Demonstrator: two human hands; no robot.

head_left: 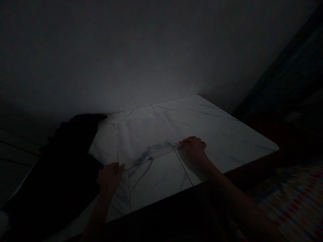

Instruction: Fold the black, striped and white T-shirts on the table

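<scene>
A thin, pale, see-through sheet, perhaps a plastic bag, lies spread on a white marble-patterned table. My left hand pinches its near left corner between thumb and fingers. At the near right corner, my right hand has its fingers closed on the sheet's edge. The table's pattern shows through the near part of the sheet. Dim light hides the finer detail of the fingers and the material.
Black cloth covers the table's left side, close to my left hand. A grey wall stands along the back edge. Colourful patterned fabric is at the lower right. Dark surroundings on the right are hard to make out.
</scene>
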